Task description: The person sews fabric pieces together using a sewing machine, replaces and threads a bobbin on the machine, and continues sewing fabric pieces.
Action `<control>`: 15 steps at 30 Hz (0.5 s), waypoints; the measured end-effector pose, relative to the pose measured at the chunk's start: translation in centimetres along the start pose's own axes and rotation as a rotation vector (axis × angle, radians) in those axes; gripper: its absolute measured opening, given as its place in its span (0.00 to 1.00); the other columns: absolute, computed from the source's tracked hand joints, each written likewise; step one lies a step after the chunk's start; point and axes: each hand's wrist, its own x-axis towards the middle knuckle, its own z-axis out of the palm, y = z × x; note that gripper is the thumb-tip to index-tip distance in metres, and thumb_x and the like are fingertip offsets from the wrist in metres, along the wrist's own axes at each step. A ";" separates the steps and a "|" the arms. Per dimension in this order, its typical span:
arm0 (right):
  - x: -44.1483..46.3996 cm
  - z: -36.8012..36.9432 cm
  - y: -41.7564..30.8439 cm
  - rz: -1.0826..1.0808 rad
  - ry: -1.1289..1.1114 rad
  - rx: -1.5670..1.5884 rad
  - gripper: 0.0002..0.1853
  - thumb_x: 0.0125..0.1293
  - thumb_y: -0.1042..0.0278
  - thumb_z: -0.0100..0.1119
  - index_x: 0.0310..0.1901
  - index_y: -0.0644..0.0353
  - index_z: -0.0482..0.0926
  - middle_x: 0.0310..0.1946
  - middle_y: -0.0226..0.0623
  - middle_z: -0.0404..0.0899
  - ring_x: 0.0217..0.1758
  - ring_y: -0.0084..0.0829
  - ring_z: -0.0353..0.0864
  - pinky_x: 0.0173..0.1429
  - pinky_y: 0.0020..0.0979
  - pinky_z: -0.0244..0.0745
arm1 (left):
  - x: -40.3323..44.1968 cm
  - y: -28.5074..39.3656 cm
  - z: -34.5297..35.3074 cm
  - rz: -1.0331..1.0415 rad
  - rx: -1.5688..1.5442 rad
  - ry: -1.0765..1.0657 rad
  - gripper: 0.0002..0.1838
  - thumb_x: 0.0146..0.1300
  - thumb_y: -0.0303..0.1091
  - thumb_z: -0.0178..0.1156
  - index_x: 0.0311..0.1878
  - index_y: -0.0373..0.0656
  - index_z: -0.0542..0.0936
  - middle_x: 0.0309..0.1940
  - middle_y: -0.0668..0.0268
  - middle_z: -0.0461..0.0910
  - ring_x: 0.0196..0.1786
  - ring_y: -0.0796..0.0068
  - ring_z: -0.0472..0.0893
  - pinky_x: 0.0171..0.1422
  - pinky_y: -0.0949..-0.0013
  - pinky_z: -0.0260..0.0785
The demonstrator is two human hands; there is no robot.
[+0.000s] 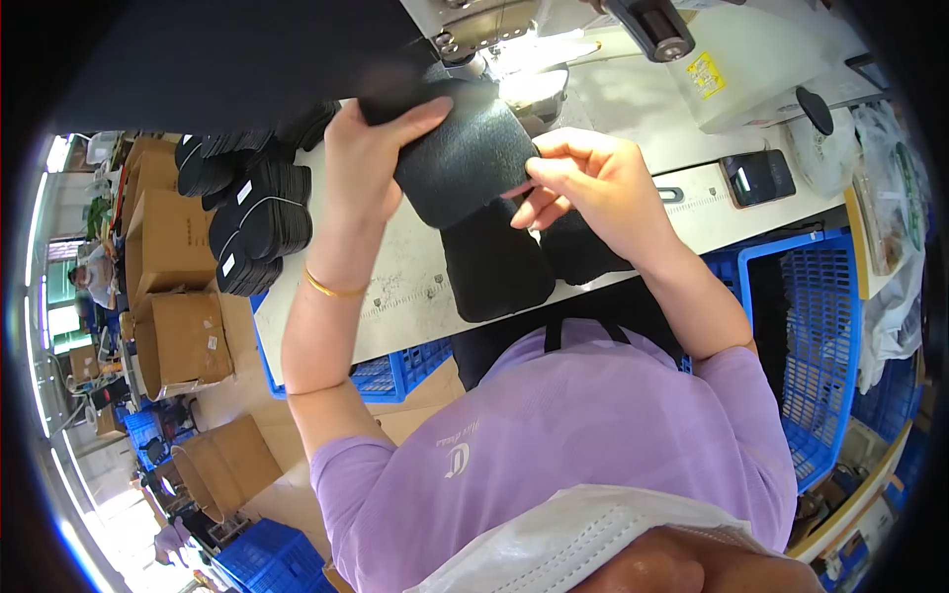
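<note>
A dark, glossy piece with rounded corners (460, 158) is held up between my two hands, in front of the sewing machine (494, 35). My left hand (376, 148) grips its left side, thumb on the upper face. At its right edge my right hand (583, 178) pinches it between thumb and fingers. Beneath it, a black rounded piece (496, 267) lies on the white table (395, 287) and overhangs the front edge. Another black piece (583, 249) lies to its right, partly behind my right hand.
Tied stacks of black pieces (262, 217) stand at the left. A phone (757, 178) lies on the right of the table. Blue crates (825, 346) are below the table, cardboard boxes (173, 237) on the far left. A person (97, 275) is in the far background.
</note>
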 end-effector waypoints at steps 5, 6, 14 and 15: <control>1.5 0.2 -0.7 -0.058 0.041 0.066 0.10 0.68 0.72 0.55 0.35 0.74 0.76 0.36 0.56 0.85 0.31 0.36 0.88 0.34 0.28 0.85 | 3.7 1.4 -0.5 -0.147 0.144 0.007 0.14 0.48 0.18 0.73 0.39 0.38 0.82 0.35 0.63 0.82 0.40 0.69 0.83 0.51 0.66 0.77; 1.5 0.2 -0.8 -0.060 0.039 0.090 0.10 0.68 0.72 0.55 0.34 0.73 0.76 0.36 0.57 0.85 0.31 0.36 0.88 0.34 0.28 0.85 | 4.0 1.4 -0.7 -0.146 0.146 -0.023 0.13 0.48 0.18 0.72 0.38 0.37 0.83 0.35 0.62 0.82 0.39 0.68 0.82 0.49 0.65 0.77; 1.0 0.5 0.5 -0.069 0.046 0.129 0.12 0.71 0.70 0.54 0.45 0.74 0.76 0.39 0.54 0.85 0.32 0.35 0.88 0.36 0.27 0.85 | 4.8 1.4 -1.2 -0.202 0.158 -0.125 0.12 0.52 0.20 0.71 0.40 0.35 0.83 0.38 0.61 0.83 0.39 0.67 0.83 0.45 0.69 0.77; 1.1 0.6 0.6 -0.071 0.049 0.132 0.12 0.71 0.70 0.54 0.45 0.74 0.76 0.39 0.54 0.85 0.32 0.35 0.88 0.36 0.27 0.85 | 5.1 1.3 -1.1 -0.207 0.173 -0.145 0.11 0.52 0.21 0.71 0.40 0.35 0.83 0.39 0.60 0.83 0.39 0.68 0.83 0.45 0.70 0.78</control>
